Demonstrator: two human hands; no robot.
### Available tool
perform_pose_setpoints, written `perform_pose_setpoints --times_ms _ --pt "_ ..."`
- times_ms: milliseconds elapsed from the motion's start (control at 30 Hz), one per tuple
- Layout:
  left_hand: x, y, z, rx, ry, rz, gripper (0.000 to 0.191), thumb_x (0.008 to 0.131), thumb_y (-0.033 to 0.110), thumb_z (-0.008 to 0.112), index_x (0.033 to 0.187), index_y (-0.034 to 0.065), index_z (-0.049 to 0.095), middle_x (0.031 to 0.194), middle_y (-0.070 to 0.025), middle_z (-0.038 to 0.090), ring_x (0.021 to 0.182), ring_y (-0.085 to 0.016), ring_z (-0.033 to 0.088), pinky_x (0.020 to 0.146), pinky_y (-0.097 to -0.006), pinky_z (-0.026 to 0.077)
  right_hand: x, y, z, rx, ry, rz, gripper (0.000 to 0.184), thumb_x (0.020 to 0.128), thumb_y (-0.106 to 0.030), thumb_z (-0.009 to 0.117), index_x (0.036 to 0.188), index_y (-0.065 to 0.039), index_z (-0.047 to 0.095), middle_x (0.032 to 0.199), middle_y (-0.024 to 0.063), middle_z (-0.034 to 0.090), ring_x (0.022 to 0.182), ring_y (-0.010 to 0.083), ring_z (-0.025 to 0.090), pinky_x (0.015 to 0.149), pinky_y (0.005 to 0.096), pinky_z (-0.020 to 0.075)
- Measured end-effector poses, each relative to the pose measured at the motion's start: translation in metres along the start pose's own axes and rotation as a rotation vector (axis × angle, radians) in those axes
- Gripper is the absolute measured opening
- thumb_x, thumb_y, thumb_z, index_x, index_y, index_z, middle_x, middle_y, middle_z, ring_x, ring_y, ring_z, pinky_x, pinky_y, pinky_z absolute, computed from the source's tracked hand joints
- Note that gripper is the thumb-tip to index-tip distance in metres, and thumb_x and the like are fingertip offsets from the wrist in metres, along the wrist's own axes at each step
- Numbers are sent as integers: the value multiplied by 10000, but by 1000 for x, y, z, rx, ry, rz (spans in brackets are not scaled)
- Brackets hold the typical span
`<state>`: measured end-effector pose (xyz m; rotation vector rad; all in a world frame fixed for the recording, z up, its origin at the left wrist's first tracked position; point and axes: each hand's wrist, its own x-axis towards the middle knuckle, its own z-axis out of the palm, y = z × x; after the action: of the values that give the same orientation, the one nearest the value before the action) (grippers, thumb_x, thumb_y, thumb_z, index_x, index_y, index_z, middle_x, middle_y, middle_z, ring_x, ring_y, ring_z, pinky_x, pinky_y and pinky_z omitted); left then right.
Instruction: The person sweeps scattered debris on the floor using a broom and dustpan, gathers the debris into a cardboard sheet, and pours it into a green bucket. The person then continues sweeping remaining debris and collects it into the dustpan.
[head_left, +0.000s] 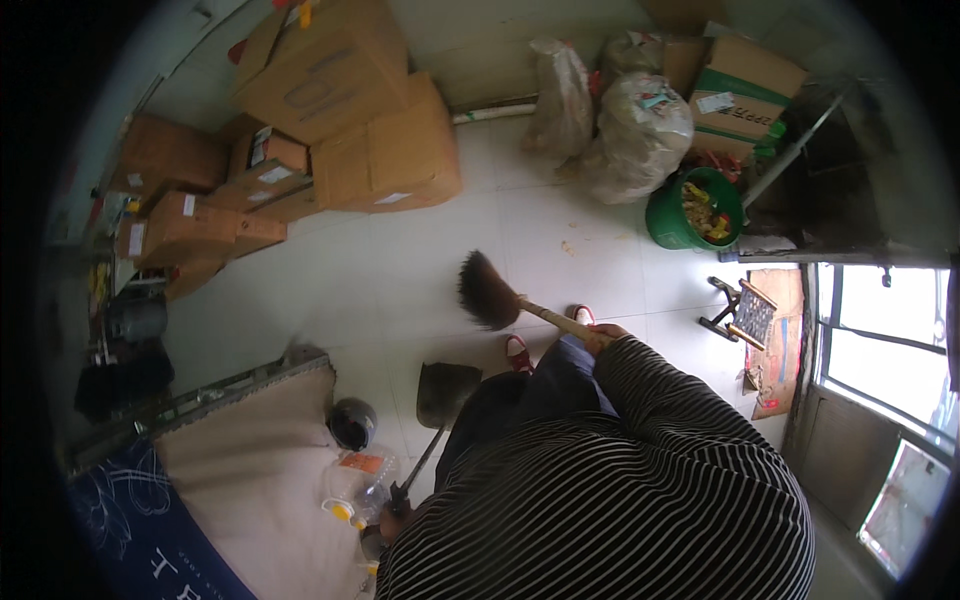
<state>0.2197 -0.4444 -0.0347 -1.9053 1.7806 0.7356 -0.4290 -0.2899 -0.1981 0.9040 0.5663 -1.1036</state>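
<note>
My right hand (602, 335) grips the pale handle of a broom (489, 292) in front of my body. The broom's dark brown bristles point left, over or on the tiled floor; I cannot tell which. Low on my left side, my left hand (394, 519) is closed around the upper end of a long-handled dustpan (448, 393). The pan is dark and lies beside my left leg, its inside looking bare. A few small yellowish scraps (568, 247) are on the floor beyond the broom.
Cardboard boxes (386, 150) are stacked at the far left. Full plastic bags (637, 139) and a green bucket (667, 217) of rubbish stand far right. A folding stool (750, 315) is near the door (844, 442). Plastic bottles (360, 480) and a dark pot (352, 424) sit by the covered table (247, 457).
</note>
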Motion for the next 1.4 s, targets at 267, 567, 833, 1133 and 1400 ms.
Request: perform_pose_setpoints --times_ms 267,567,833,1133,1400 --pt "16 93 -70 114 -6 220 418 850 454 579 996 62 564 844 -207 627 808 -413 615 657 -509 467 -97 -22 -98 406 -96 -205 261 878 -230 521 1008 -37 402 621 56 453 481 112 480 398 204 463" --pt "24 154 -107 -2 -27 266 628 780 642 556 994 52 577 911 -216 646 893 -417 615 745 -501 464 -135 -5 -168 641 -237 -421 288 881 -212 519 955 58 450 680 121 537 495 160 533 444 216 515" --pt "59 157 -140 195 140 306 471 795 492 637 976 59 604 866 -189 667 854 -385 636 733 -455 496 -152 31 -160 569 -190 -450 244 869 -215 524 945 -4 428 635 87 496 476 122 491 397 201 467" --pt "45 256 -192 179 148 708 391 771 324 705 964 3 595 863 -202 660 844 -373 641 721 -420 499 -231 77 -87 418 -165 -357 271 886 -244 507 1051 -65 388 638 79 484 439 116 475 377 196 461" --pt "25 376 -137 206 85 882 401 781 382 681 940 27 586 850 -214 641 839 -415 604 703 -442 489 -280 75 -90 -159 536 -520 259 849 -186 552 1006 9 488 687 138 545 485 228 531 394 346 457"
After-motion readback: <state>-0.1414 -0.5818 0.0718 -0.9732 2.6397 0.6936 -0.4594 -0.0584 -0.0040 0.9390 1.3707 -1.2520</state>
